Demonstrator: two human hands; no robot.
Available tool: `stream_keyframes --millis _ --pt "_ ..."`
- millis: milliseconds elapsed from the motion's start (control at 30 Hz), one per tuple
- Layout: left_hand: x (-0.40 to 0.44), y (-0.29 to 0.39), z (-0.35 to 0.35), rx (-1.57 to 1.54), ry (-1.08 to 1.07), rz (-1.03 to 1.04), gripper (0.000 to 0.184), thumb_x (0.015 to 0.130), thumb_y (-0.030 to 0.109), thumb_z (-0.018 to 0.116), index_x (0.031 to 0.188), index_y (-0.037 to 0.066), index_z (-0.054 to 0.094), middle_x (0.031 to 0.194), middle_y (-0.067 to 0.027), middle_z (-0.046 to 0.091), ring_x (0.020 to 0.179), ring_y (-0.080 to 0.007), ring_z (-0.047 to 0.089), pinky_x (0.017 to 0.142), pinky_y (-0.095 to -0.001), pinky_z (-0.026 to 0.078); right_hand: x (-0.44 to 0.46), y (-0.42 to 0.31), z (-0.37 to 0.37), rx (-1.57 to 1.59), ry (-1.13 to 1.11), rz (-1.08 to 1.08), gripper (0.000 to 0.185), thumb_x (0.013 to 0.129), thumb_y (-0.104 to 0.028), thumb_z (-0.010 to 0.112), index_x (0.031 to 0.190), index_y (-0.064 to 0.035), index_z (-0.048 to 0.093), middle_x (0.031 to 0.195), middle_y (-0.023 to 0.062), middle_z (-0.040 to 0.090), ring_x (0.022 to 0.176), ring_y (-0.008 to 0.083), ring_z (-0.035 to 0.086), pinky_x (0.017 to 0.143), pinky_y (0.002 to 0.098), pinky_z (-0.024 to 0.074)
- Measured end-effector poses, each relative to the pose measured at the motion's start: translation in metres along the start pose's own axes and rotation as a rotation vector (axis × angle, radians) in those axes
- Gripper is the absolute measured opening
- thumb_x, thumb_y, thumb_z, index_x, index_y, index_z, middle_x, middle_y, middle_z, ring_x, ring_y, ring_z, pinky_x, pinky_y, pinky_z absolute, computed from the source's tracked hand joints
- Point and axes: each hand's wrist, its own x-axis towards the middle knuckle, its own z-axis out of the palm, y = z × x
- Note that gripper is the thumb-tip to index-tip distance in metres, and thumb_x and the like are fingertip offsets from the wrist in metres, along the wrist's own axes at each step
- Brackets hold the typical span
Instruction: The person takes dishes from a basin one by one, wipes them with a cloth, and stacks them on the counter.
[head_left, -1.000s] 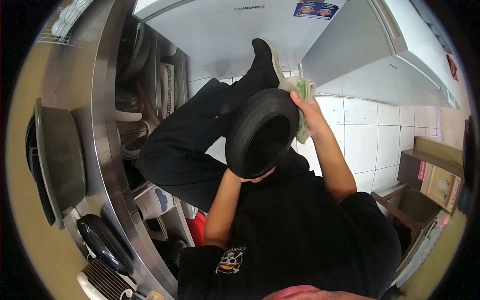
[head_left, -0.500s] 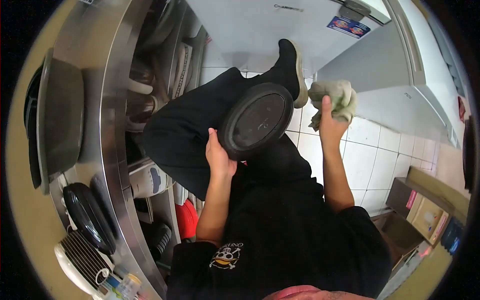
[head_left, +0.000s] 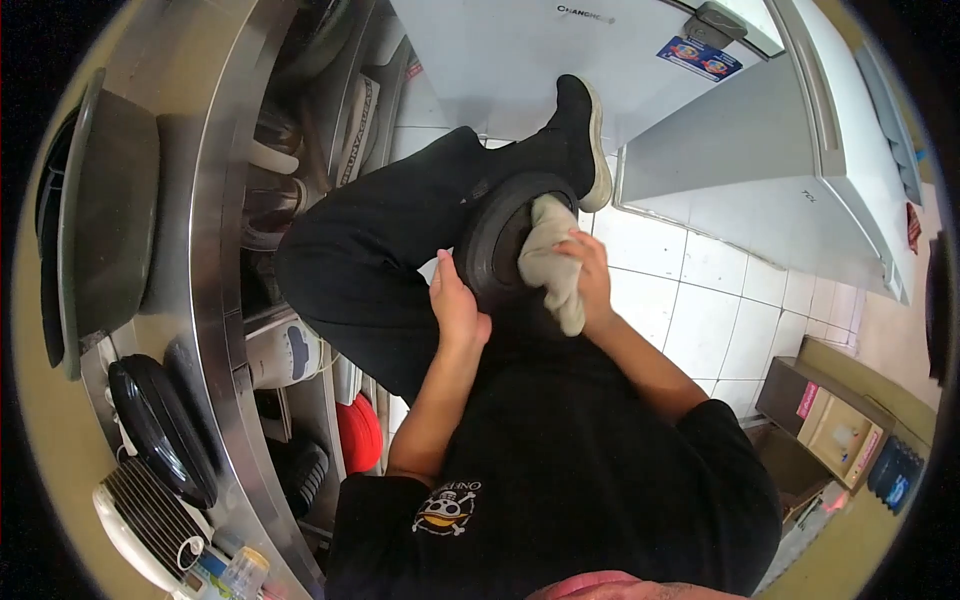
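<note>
My left hand [head_left: 460, 312] is closed on the near left edge of a black oval plate [head_left: 488, 245], thumb along the rim. The plate is held tilted above my lap. In my right hand [head_left: 593, 280] is a bunched pale grey-green cloth [head_left: 548, 262], pressed against the plate's face and covering its right part. The fingers lie over the cloth, and its loose end hangs below them. A small white patch shows beside my left thumb; what it is I cannot make out.
A steel counter [head_left: 215, 250] runs along the left, with a large dark tub [head_left: 115, 210], a glossy black oval dish [head_left: 160, 430] and shelves beneath. A red round item [head_left: 360, 435] sits low there. White appliances [head_left: 740, 150] stand ahead and right; boxes [head_left: 835, 425] lie lower right.
My right hand has brought the cloth leftward from beside the plate onto its face. The plate has turned and tilted somewhat in my left hand, which stays at its edge.
</note>
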Motion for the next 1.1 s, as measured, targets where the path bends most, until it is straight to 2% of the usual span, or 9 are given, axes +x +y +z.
stream_keyframes --millis 133,200,467,600,700,867,1033,1067,1100 --pt "0.002 0.003 -0.005 0.146 -0.058 0.129 0.043 0.104 0.034 0.037 0.117 -0.003 0.055 0.112 -0.0130 0.064 0.101 -0.0226 0.061 0.090 -0.0340 0.048 -0.010 0.021 -0.023 -0.129 0.009 0.492 0.040 0.075 0.000 0.061 0.113 0.0060 0.052 0.104 0.0149 0.060 0.090 0.0250 0.061 0.081 0.0322 0.0494" --pt "0.000 0.010 -0.003 0.156 0.007 0.102 0.042 0.104 0.034 0.038 0.113 -0.003 0.057 0.111 -0.0134 0.064 0.099 -0.0219 0.062 0.089 -0.0335 0.049 0.036 -0.013 -0.046 0.473 0.437 0.796 0.031 0.081 0.001 0.053 0.112 -0.0007 0.055 0.101 0.0096 0.061 0.094 0.0214 0.060 0.085 0.0312 0.0477" --pt "-0.003 0.016 -0.004 0.088 -0.061 0.031 0.045 0.103 0.035 0.039 0.119 -0.004 0.055 0.115 -0.0165 0.064 0.104 -0.0246 0.062 0.092 -0.0356 0.049 0.050 -0.033 -0.089 0.351 0.236 0.648 0.035 0.076 0.003 0.059 0.111 -0.0026 0.057 0.107 0.0080 0.061 0.101 0.0187 0.059 0.090 0.0322 0.0455" --pt "0.020 -0.014 -0.024 0.067 0.107 -0.274 0.051 0.100 0.043 0.039 0.115 -0.002 0.059 0.111 -0.0148 0.065 0.102 -0.0266 0.062 0.091 -0.0394 0.050 0.027 -0.088 -0.023 -0.119 -0.329 -0.076 0.028 0.064 -0.023 0.073 0.087 -0.0126 0.063 0.117 0.0116 0.056 0.120 0.0371 0.047 0.094 0.0532 0.0360" --pt "0.024 -0.023 -0.031 0.001 -0.180 -0.345 0.048 0.098 0.042 0.042 0.115 0.000 0.059 0.114 -0.0129 0.064 0.102 -0.0273 0.062 0.091 -0.0409 0.050 0.011 -0.073 -0.012 -0.128 -0.246 -0.115 0.031 0.057 -0.028 0.079 0.078 -0.0126 0.062 0.118 0.0119 0.055 0.121 0.0391 0.044 0.094 0.0536 0.0357" --pt "0.025 -0.034 -0.029 -0.222 -0.135 -0.369 0.041 0.101 0.033 0.036 0.122 0.003 0.056 0.122 -0.0107 0.061 0.111 -0.0261 0.059 0.100 -0.0400 0.045 -0.015 0.003 -0.021 -0.080 -0.001 0.062 0.021 0.068 -0.015 0.071 0.075 -0.0054 0.054 0.115 0.0153 0.055 0.119 0.0402 0.045 0.096 0.0500 0.0375" --pt "0.017 -0.027 -0.021 -0.150 -0.014 -0.329 0.041 0.103 0.032 0.034 0.122 0.003 0.055 0.124 -0.0112 0.060 0.113 -0.0258 0.058 0.101 -0.0398 0.044 -0.006 0.042 -0.040 0.005 0.341 0.438 0.031 0.072 0.016 0.056 0.098 -0.0004 0.052 0.095 0.0149 0.057 0.081 0.0240 0.057 0.073 0.0295 0.0455" --pt "0.013 -0.024 -0.019 -0.126 0.008 -0.301 0.040 0.103 0.032 0.035 0.121 0.002 0.055 0.122 -0.0118 0.061 0.111 -0.0260 0.058 0.099 -0.0398 0.045 -0.003 0.033 -0.045 -0.125 0.333 0.320 0.022 0.077 0.008 0.058 0.097 -0.0009 0.053 0.095 0.0154 0.057 0.083 0.0228 0.058 0.073 0.0302 0.0473" --pt "0.010 -0.021 -0.018 -0.101 0.027 -0.271 0.040 0.103 0.032 0.037 0.121 0.002 0.055 0.121 -0.0124 0.061 0.109 -0.0262 0.059 0.097 -0.0399 0.047 0.013 -0.009 -0.049 0.353 0.408 0.620 0.014 0.079 -0.002 0.060 0.092 -0.0038 0.054 0.103 0.0142 0.058 0.091 0.0240 0.058 0.080 0.0325 0.0457"
